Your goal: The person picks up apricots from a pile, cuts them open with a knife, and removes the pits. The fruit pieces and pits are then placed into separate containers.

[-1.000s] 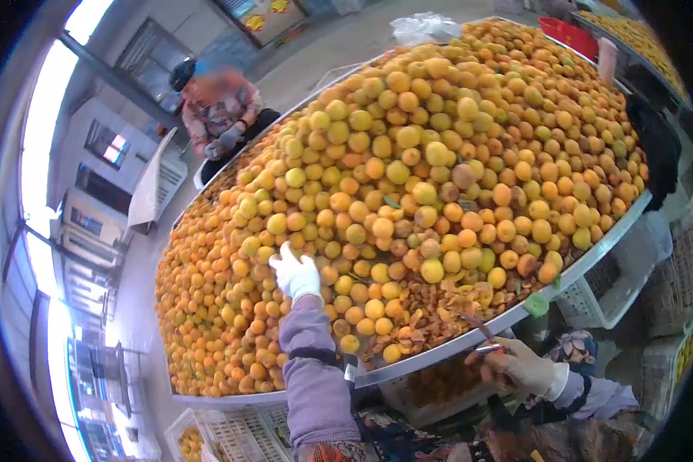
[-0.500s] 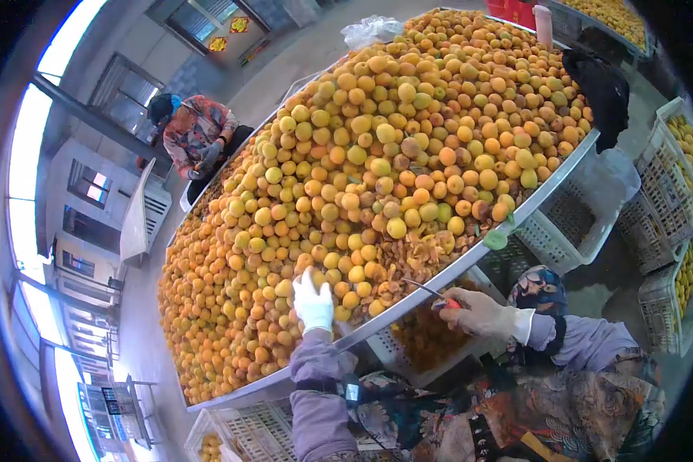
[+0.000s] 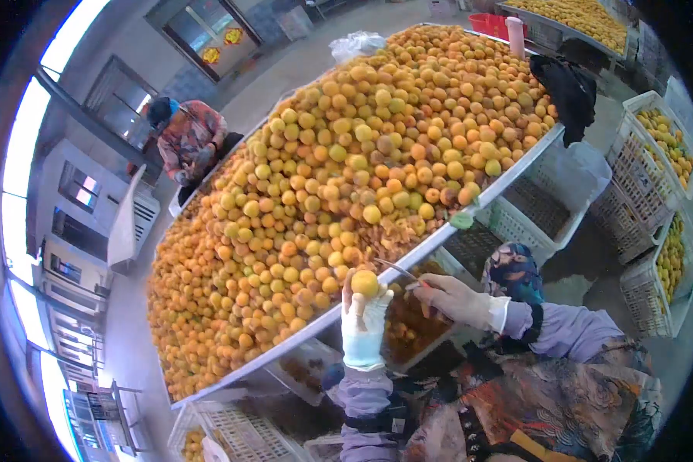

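A yellow-orange apricot [image 3: 364,284] sits in the fingers of my left hand [image 3: 363,327], which wears a white glove and is raised at the near rim of the table. My right hand [image 3: 460,300] is closed round the reddish handle of a small knife [image 3: 393,267]. Its thin blade points left, just above and right of the apricot. Behind both hands, a large heap of apricots [image 3: 308,200] fills the metal-edged table, with a patch of torn, browned pieces [image 3: 389,240] near the rim.
Below my hands stands a crate of orange pieces [image 3: 416,327]. White crates [image 3: 645,173] with yellow fruit are stacked at right. Another person [image 3: 189,138] sits at the table's far left. A dark cloth [image 3: 566,96] and a pink bottle [image 3: 515,37] lie along the far right edge.
My left hand has come back from the heap to the rim, moving right, with an apricot now in its fingers. The knife in my right hand is now close to it. The view has shifted.
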Motion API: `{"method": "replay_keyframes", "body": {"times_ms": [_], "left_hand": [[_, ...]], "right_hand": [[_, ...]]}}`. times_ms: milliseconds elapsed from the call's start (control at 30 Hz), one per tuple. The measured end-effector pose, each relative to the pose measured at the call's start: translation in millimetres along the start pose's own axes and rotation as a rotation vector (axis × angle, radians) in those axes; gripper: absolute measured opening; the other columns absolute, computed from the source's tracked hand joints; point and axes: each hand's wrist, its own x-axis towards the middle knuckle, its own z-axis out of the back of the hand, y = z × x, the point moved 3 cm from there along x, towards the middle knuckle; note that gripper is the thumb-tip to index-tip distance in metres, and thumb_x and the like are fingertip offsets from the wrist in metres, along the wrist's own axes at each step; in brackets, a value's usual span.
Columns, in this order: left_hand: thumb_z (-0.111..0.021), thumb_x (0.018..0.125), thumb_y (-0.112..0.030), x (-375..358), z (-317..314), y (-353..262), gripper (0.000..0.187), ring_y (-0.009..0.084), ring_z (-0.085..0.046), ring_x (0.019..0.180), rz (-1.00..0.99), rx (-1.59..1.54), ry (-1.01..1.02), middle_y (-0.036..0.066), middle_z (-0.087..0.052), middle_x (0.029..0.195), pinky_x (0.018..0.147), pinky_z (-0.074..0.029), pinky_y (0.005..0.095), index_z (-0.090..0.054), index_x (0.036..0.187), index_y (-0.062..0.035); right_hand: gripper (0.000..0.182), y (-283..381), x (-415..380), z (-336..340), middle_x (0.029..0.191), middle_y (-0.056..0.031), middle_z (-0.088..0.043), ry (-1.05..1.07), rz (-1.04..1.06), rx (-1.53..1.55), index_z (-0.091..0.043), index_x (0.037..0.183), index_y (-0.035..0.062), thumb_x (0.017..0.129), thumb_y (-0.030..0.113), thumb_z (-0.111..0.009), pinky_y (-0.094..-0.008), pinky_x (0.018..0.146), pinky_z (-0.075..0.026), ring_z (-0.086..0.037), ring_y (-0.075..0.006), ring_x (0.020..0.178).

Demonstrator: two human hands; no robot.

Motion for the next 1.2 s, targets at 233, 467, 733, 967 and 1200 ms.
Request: {"method": "replay_keyframes", "body": {"times_ms": [233, 467, 733, 967, 1200], "left_hand": [[-0.050, 0.088, -0.013, -37, -5, 29, 0.051, 0.0287, -0.050, 0.112, 0.075, 0.003, 0.020, 0.016, -0.045, 0.125, 0.100, -0.037, 0.0463, -0.032, 0.135, -0.0043], [-0.053, 0.088, -0.018, -41, -11, 38, 0.053, 0.0277, -0.048, 0.114, 0.090, -0.011, 0.085, 0.017, -0.044, 0.128, 0.098, -0.038, 0.0431, -0.032, 0.134, -0.0043], [-0.053, 0.089, -0.021, -44, -10, 44, 0.053, 0.0274, -0.048, 0.114, 0.113, 0.043, 0.091, 0.016, -0.044, 0.128, 0.099, -0.038, 0.0424, -0.032, 0.134, -0.0029], [-0.051, 0.091, -0.026, -43, -8, 50, 0.052, 0.0257, -0.048, 0.114, 0.109, 0.020, 0.118, 0.016, -0.048, 0.125, 0.101, -0.036, 0.0386, -0.034, 0.133, -0.0002], [-0.046, 0.093, -0.030, -44, -5, 59, 0.051, 0.0238, -0.049, 0.113, 0.073, 0.232, 0.096, 0.015, -0.050, 0.123, 0.101, -0.033, 0.0346, -0.036, 0.131, 0.0013]], "right_hand": [[0.026, -22, -10, 0, 0.062, 0.0015, -0.051, 0.087, -0.054, -0.071, -0.052, 0.088, 0.0089, 0.093, 0.035, -0.048, -0.0220, 0.046, -0.037, -0.045, -0.0062, 0.052], [0.024, -28, -19, 3, 0.067, -0.0009, -0.051, 0.085, 0.013, -0.229, -0.051, 0.087, 0.0072, 0.091, 0.031, -0.052, -0.0279, 0.057, -0.043, -0.049, -0.0105, 0.063], [0.025, -43, -15, 13, 0.066, -0.0049, -0.051, 0.082, 0.137, -0.360, -0.051, 0.087, 0.0059, 0.091, 0.031, -0.051, -0.0311, 0.059, -0.043, -0.050, -0.0145, 0.063], [0.027, -27, -20, 12, 0.066, -0.0082, -0.051, 0.126, 0.113, -0.432, -0.050, 0.086, 0.0043, 0.091, 0.031, -0.050, -0.0353, 0.059, -0.043, -0.051, -0.0187, 0.063], [0.029, -57, -20, 0, 0.067, -0.0073, -0.051, 0.037, 0.084, -0.309, -0.052, 0.091, 0.0043, 0.092, 0.033, -0.048, -0.0344, 0.059, -0.042, -0.049, -0.0165, 0.064]]}}
